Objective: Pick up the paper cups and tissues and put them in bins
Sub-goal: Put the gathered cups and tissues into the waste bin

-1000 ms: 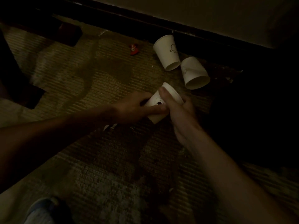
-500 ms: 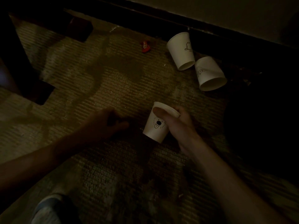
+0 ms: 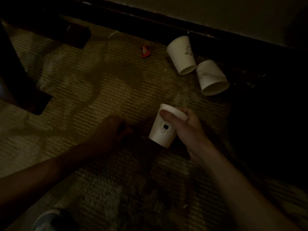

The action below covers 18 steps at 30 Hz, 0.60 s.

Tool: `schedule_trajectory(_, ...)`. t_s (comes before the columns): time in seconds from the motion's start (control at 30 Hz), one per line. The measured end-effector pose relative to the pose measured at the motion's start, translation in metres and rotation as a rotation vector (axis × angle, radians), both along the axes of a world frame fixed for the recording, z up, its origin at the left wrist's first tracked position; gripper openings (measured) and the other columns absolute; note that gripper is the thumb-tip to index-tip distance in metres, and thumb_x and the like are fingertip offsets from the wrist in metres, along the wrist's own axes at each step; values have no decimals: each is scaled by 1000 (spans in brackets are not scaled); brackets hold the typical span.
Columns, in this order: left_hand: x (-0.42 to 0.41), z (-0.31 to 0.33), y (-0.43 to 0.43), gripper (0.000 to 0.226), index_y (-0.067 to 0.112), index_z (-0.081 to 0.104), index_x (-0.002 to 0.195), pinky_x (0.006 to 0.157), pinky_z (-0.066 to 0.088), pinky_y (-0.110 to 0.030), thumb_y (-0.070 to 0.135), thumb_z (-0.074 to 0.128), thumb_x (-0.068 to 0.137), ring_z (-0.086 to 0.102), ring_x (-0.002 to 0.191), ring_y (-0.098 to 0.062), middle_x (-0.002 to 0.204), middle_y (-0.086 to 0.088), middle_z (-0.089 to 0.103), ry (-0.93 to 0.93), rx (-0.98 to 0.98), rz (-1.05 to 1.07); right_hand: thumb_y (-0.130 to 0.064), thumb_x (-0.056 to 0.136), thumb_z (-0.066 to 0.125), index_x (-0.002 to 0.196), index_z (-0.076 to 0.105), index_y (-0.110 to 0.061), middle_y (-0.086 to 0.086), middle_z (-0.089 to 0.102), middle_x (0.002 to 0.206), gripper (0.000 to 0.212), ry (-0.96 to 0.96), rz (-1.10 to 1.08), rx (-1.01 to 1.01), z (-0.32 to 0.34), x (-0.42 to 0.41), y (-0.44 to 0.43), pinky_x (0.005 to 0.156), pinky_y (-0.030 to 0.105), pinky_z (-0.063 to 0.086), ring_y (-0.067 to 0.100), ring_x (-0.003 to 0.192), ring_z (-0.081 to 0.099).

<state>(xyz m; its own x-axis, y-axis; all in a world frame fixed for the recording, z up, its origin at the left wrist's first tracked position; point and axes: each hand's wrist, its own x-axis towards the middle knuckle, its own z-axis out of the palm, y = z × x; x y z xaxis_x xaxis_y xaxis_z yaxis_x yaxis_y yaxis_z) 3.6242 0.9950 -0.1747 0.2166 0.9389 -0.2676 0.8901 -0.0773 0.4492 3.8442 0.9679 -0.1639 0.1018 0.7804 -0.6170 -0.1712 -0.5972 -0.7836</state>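
Note:
My right hand [image 3: 189, 130] grips a white paper cup [image 3: 162, 131] with a dog face drawn on it, thumb over the rim, tilted just above the carpet. My left hand [image 3: 110, 130] lies low over the carpet to the left of that cup, apart from it, fingers curled in deep shadow; whether it holds anything is unclear. Two more white paper cups lie on their sides by the wall: one with a line drawing [image 3: 181, 54], and one with a small face [image 3: 211, 77] beside it to the right. No tissue and no bin show.
A small red wrapper [image 3: 145, 51] lies on the carpet left of the cups. Dark furniture [image 3: 25, 97] stands at the left, a black baseboard [image 3: 166, 22] runs along the wall, and a large dark mass [image 3: 266, 122] fills the right. My shoe [image 3: 46, 219] shows at bottom left.
My left hand let go of the dog-face cup and drew away to the left, down toward the carpet. My right hand kept the cup and lowered it slightly.

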Motion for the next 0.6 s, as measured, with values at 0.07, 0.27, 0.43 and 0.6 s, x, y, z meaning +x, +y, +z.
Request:
schedule_trajectory(0.07,1,8,13,21,34,56,76,60,35,-10,23,66,90,58,72,7,76,16,57,-67,-90,64,-54,58,82,116,52,-32,-4,63,116,69,6,-5,17,4,2,3,68,25,54,10,97,67)
schedule_trajectory(0.27,31,33,83,19,8,62,89,47,50,-16,-6,52,95,60,51,-5,69,-3,66,-489,-211,315,-64,32,77,109,52,-37,-3,62,119,85,7,-103,86,19,8,26,70,25,54,12,101,65)
schedule_trajectory(0.43,63,36,156,23,1,62,115,73,51,-26,1,47,97,63,96,-24,106,-14,65,-325,-149,228,-63,34,78,116,55,-28,-1,65,115,92,-18,-171,134,24,18,35,65,23,55,9,94,68)
schedule_trajectory(0.6,91,19,195,37,9,39,136,85,38,-34,27,40,104,52,121,-33,134,-15,53,-182,-47,276,-63,33,77,104,55,-41,-7,63,111,78,-19,-206,120,23,29,26,57,18,53,4,87,68)
